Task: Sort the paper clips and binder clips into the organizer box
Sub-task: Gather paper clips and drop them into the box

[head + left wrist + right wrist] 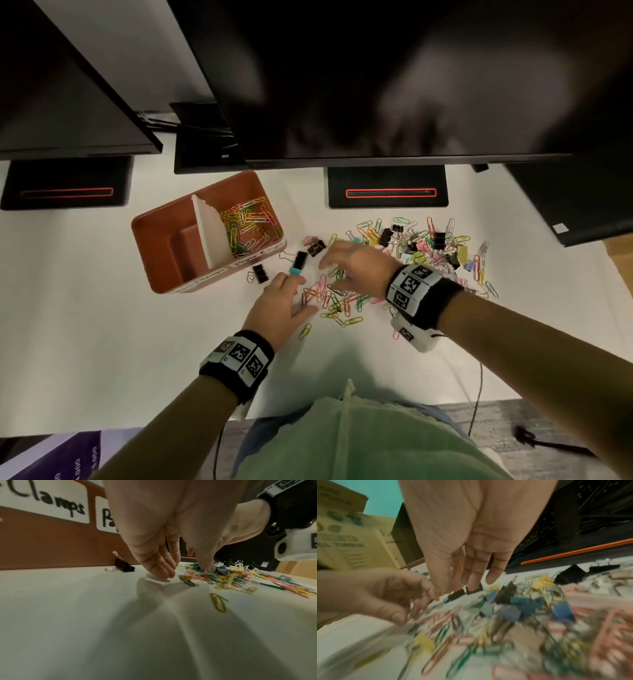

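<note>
**Both hands over the clip pile, nothing held**

Left hand [274, 310] is spread flat, fingertips [163, 573] touching the table [102, 325] beside the paper clips [339, 301]. Right hand [356, 263] is held open just above the pile, fingers relaxed (wrist view blurred). Organizer box [154, 270] is seen left of the pile; paper clips are already in its right compartment. Black binder clips [299, 260] lie loose between box and hands.
</note>
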The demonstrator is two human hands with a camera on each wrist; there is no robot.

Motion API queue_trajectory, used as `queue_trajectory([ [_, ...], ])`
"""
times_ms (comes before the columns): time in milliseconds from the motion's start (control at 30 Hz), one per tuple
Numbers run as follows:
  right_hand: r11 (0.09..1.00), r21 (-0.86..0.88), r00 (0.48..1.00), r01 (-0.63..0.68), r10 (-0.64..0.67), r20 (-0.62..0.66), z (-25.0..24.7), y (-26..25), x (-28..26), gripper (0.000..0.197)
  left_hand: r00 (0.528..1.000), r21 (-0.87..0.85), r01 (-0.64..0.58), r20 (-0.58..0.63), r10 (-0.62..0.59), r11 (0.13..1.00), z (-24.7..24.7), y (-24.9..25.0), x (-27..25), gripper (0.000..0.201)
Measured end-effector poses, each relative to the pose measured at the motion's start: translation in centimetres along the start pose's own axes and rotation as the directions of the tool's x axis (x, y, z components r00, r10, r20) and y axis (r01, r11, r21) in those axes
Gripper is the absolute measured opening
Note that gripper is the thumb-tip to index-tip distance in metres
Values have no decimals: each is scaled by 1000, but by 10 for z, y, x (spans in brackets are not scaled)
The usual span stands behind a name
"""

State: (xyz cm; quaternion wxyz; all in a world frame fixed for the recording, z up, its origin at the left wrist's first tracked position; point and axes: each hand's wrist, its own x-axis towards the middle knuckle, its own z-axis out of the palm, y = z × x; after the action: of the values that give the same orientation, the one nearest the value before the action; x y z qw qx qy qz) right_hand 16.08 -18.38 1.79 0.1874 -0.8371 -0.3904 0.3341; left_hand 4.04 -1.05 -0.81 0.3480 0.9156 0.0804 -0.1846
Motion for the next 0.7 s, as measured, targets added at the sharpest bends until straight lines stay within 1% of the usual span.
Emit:
queue_trajectory([
  [67, 999, -46, 996, 26, -22, 85, 14, 0, -6, 48, 999, 7, -35, 16, 35, 999, 7, 4, 0, 65],
  [133, 994, -107, 995, 5, 6, 98, 26, 3, -8, 57, 998, 19, -61, 6, 61, 998, 15, 10, 3, 71],
  [233, 985, -172, 997, -13, 27, 79, 35, 8, -5, 60, 998, 43, -64, 9, 64, 997, 23, 19, 8, 66],
  [300, 986, -163, 997, -20, 32, 74, 33, 10, -4, 54, 998, 37, -66, 21, 65, 997, 24, 21, 11, 59],
  [400, 990, -144, 999, -7, 15, 52, 28, 11, -3, 30, 994, 1, -109, 19, 109, 994, 24, 17, 13, 43],
  [467, 984, -176, 998, -3, 14, 63, 26, 11, -2, 18, 990, -3, -141, 12, 141, 990, 23, 13, 13, 30],
  [567, 972, -233, 994, -21, 45, 98, 23, 9, 0, 16, 988, -32, -152, -5, 152, 988, 18, 8, 12, 20],
  [700, 958, -285, 991, -15, 52, 123, 21, 8, 0, 18, 993, -56, -115, -16, 114, 992, 15, 3, 13, 19],
])
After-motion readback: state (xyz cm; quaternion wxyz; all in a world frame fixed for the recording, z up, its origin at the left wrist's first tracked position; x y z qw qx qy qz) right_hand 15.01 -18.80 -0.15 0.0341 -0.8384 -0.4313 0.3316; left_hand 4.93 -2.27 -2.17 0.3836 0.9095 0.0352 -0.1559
